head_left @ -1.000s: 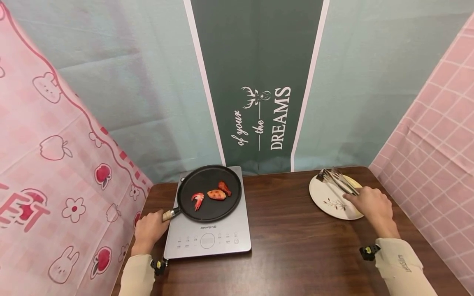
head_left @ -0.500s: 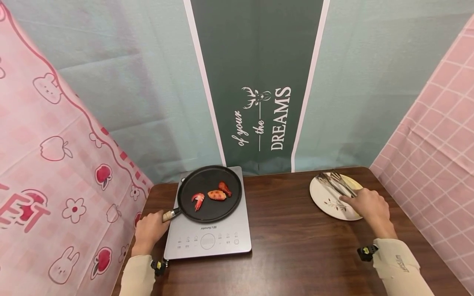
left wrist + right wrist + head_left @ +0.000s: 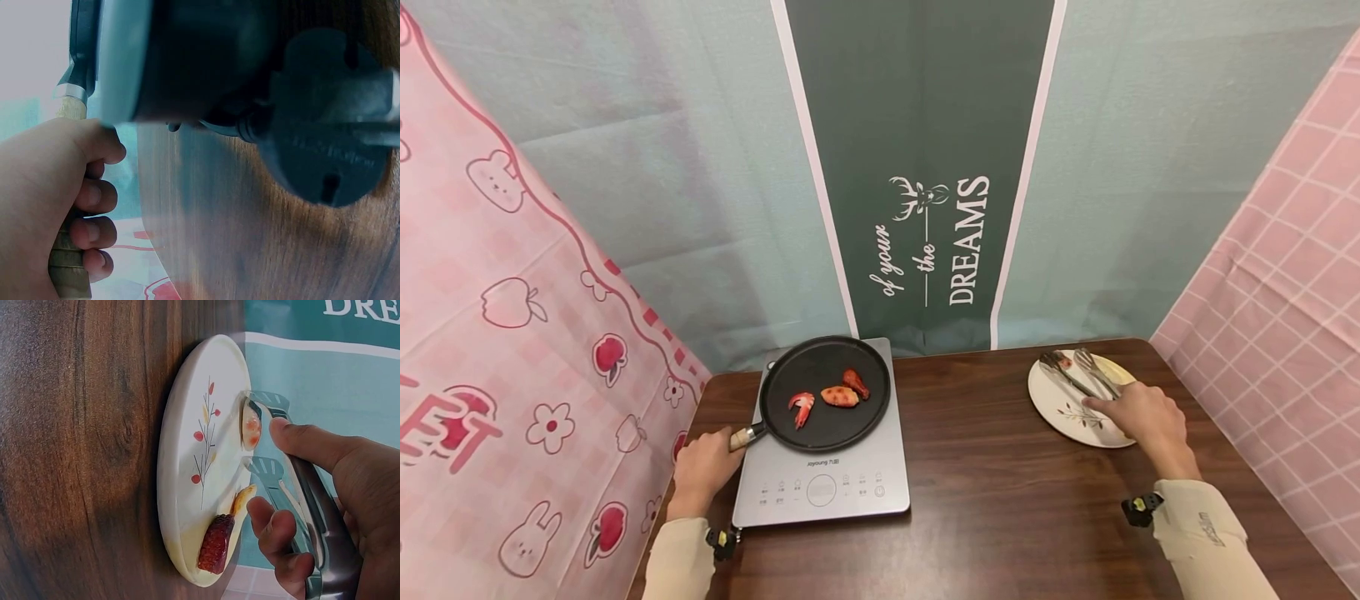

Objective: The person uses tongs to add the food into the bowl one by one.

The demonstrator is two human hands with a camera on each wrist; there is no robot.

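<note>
My left hand (image 3: 703,462) grips the wooden handle (image 3: 72,109) of a flat black frying pan (image 3: 820,360). In the pan lie a shrimp (image 3: 802,408), a chicken wing piece (image 3: 839,396) and a drumstick (image 3: 854,382). My right hand (image 3: 1150,421) holds metal food tongs (image 3: 319,512) over a white plate (image 3: 178,434), thumb on one arm and fingers curled at the other. The tongs' ends stand apart. One end is close by a pale, red-spotted piece of food (image 3: 251,431) at the plate's far side. A dark red, scored piece of food (image 3: 215,545) lies nearer the yellow rim.
Under the pan is a silver induction cooktop (image 3: 820,512) with touch controls at its front. Both it and the plate stand on a dark wooden table (image 3: 970,467). Behind hangs a green curtain (image 3: 925,125); pink cloths (image 3: 1285,250) close off both sides.
My right hand has shifted slightly left over the plate with the tongs. A reddish piece of food now shows between their ends. My left hand and the pan stay put.
</note>
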